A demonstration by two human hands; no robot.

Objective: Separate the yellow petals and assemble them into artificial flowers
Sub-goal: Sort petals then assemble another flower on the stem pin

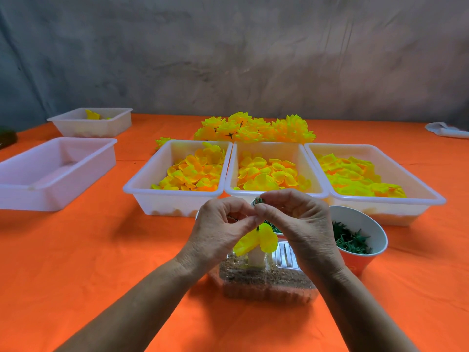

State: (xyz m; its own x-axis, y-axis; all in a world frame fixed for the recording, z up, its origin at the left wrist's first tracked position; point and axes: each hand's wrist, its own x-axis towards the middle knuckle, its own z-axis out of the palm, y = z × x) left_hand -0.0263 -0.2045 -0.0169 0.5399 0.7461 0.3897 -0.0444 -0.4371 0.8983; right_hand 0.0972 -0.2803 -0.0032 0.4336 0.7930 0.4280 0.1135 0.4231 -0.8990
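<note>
Hands meet above a clear box (264, 283) of sand: left hand (218, 235) and right hand (302, 224) pinch a thin upright stem (258, 227) together, both equally near, yellow petals (256, 241) threaded just below their fingertips. Beyond, three trays hold loose petals (269, 174), finished flowers (253, 128) farther back on the orange surface (101, 250)

Three petal trays (177, 196) wall off front; cup (360, 252) crowds right; left tablecloth (101, 250) open.

Yellow petals (256, 241) drooping on stem
</note>
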